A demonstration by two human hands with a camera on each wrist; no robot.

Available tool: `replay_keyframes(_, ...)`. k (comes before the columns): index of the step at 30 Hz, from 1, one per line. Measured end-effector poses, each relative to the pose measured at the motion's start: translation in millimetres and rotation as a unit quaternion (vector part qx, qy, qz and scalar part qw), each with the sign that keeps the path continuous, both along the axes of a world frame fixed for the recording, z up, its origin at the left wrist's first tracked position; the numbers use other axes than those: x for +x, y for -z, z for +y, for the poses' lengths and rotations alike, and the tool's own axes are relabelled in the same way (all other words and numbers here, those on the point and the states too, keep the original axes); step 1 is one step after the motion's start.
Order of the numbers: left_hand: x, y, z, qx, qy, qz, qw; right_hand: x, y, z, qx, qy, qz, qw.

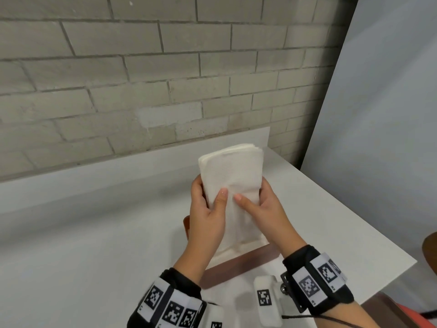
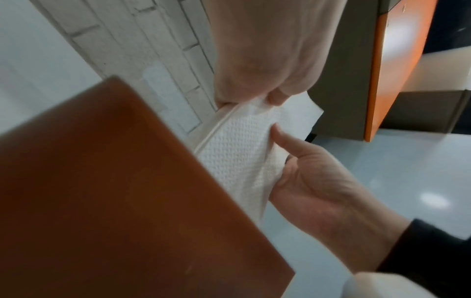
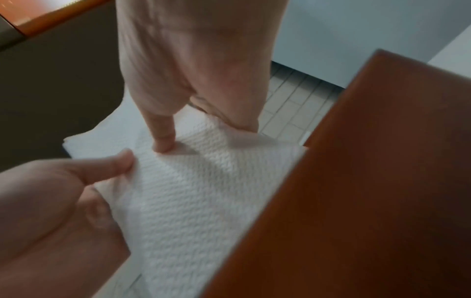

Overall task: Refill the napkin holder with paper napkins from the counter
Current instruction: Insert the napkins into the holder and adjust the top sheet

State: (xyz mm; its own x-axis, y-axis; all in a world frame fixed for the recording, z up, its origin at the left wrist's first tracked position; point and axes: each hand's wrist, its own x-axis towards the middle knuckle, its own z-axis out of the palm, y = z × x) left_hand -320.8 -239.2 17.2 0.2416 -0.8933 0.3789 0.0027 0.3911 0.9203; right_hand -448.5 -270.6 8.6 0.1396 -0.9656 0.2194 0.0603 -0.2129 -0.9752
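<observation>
**Napkin stack half-seated in its wooden holder, both hands steering**

While the white counter (image 1: 94, 233) runs along the grey brick wall (image 1: 118, 79) and gives a flat base to work on, the reddish-brown wooden napkin holder (image 1: 238, 263) stands on it close to the person, probably so the slot can be reached from above without stretching. Its near panel fills much of both wrist views, which suggests the wrists sit low beside it.

Rising out of the holder is the stack of white embossed paper napkins (image 1: 233, 171), lower end down between the panels, upper part leaning away toward the wall. It looks only partly seated; I judge the step in hand to be pushing the stack down and squaring it, with the refill well along.

Gripping the stack's left edge, the left hand (image 1: 208, 209) has its thumb laid across the front face and its fingers curled behind, so the sheets stay bunched instead of fanning. Opposite it, the right hand (image 1: 262, 209) mirrors that hold on the right edge, thumb on the front, fingers wrapped round the back. Both thumb tips nearly meet at mid-face, where the top sheet puckers slightly, a sign of inward squeeze. Pressing down too hard could crumple the soft paper.
</observation>
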Motion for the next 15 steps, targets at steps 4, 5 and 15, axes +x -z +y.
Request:
replay_keyframes(4,-1,14,2,0.018,-0.016,0.009,1.000,4,10,5,-0.005,0.038,-0.009,0.999)
replay_keyframes(5,-1,16,2,0.018,-0.026,0.008,0.999,4,10,5,-0.012,0.045,-0.020,0.999)
replay_keyframes(15,-8,21,11,0.030,-0.026,-0.052,0.998,-1,17,10,-0.015,0.032,0.038,0.999)
